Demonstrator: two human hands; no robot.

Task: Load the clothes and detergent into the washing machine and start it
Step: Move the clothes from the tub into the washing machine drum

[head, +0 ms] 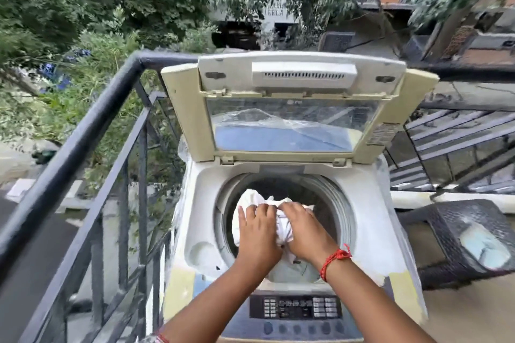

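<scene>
Hands, left (257,231) and right (302,227), are gripping my white cloth (284,227) right over the drum (334,203), which is lying straight below.

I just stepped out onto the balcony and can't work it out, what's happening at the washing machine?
A person is loading laundry. Both hands are over the open drum of a top-loading washing machine; the left hand and the right hand grip a bundle of white cloth at the drum's mouth. The lid stands propped up behind. The control panel sits at the front, untouched. No detergent is visible.
</scene>
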